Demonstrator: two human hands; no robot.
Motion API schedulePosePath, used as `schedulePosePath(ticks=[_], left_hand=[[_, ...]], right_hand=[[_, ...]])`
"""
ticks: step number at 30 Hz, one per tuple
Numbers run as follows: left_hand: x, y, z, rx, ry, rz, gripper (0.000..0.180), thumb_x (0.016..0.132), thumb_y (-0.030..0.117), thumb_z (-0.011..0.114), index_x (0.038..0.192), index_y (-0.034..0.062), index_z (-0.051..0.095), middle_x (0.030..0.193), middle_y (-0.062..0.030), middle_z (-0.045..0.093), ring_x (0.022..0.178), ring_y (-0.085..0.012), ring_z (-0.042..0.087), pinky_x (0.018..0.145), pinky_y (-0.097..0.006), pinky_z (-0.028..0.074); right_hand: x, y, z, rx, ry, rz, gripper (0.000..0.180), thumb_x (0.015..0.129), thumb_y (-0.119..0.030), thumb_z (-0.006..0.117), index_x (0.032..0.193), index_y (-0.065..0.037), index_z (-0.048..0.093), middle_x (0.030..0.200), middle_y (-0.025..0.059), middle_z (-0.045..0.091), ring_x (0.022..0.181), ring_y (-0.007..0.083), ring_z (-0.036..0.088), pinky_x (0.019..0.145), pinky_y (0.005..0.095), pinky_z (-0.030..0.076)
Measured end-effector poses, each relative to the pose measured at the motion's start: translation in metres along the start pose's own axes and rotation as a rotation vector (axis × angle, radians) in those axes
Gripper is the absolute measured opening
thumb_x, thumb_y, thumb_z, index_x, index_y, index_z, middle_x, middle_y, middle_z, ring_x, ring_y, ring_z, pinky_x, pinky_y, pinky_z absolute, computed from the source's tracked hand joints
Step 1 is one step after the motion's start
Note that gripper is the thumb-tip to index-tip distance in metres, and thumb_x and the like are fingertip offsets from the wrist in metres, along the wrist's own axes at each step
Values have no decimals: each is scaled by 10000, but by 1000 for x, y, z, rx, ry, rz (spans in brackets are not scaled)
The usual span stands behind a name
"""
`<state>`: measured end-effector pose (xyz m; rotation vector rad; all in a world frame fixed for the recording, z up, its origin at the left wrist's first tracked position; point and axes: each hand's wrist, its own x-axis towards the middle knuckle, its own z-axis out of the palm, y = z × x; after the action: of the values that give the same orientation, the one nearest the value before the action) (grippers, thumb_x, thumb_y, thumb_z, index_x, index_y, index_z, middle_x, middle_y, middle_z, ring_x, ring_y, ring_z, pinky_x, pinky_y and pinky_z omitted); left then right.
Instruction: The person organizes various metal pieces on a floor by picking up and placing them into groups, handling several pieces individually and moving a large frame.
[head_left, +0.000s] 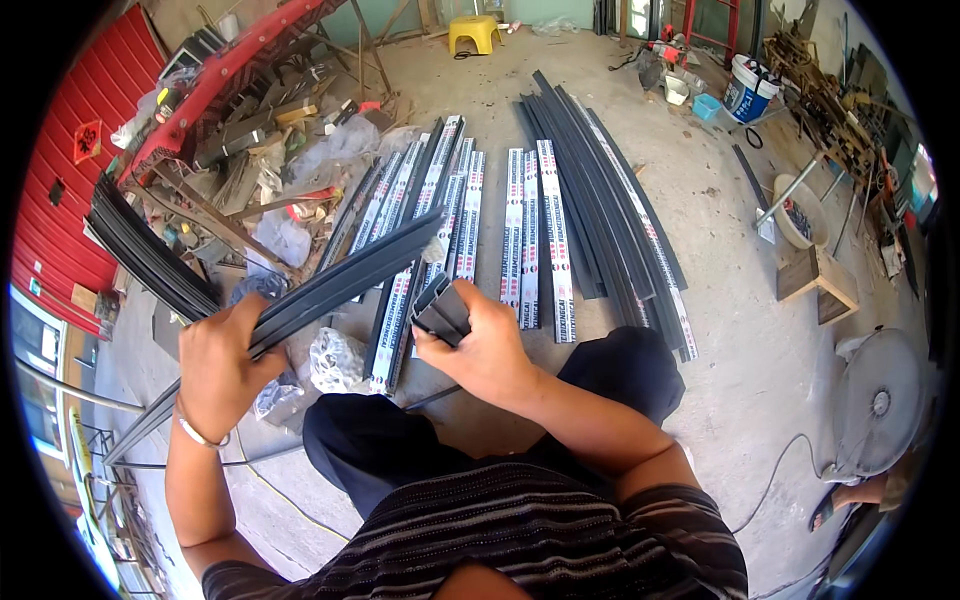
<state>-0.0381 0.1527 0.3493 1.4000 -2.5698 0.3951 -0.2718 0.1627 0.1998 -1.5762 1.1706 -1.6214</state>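
Note:
My left hand is closed around a long dark grey metal profile, which slants from the lower left up toward the middle. In my right hand is a short dark profile piece, its hollow cut end facing up and left. That piece sits just below the far end of the long profile, apart from it or barely touching; I cannot tell which. Beyond my knees, on the floor, lie a left row of profiles with printed white film and a right stack of dark profiles.
A bundle of dark strips leans at the left beside a cluttered red-covered bench. Clear plastic wrap lies near my left knee. At right are a wooden box, a round fan, and another person's foot. A yellow stool stands far back.

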Motion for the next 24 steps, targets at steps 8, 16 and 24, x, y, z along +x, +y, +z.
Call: schedulePosePath(ticks=[8, 16, 24], left_hand=[[-14, 3, -25, -35, 16, -56, 216, 599, 51, 668, 790, 36, 567, 616, -131, 565, 582, -342, 581, 537, -395, 454], [-18, 2, -27, -66, 21, -31, 225, 589, 30, 670, 779, 32, 550, 612, -142, 541, 562, -351, 557, 523, -377, 439], [8, 19, -32, -331, -106, -28, 256, 711, 127, 740, 845, 7, 557, 616, -162, 542, 570, -368, 558, 533, -388, 439]], right_hand=[[4, 4, 1, 99, -35, 44, 203, 750, -12, 710, 889, -11, 563, 715, 13, 607, 664, 42, 546, 592, 245, 465], [10, 3, 0, 149, -26, 68, 201, 729, -105, 713, 840, -12, 574, 700, 120, 630, 621, 196, 645, 594, 307, 497], [16, 8, -3, 142, -133, 28, 205, 729, -94, 716, 810, -7, 550, 677, 112, 612, 599, 160, 613, 584, 300, 486]])
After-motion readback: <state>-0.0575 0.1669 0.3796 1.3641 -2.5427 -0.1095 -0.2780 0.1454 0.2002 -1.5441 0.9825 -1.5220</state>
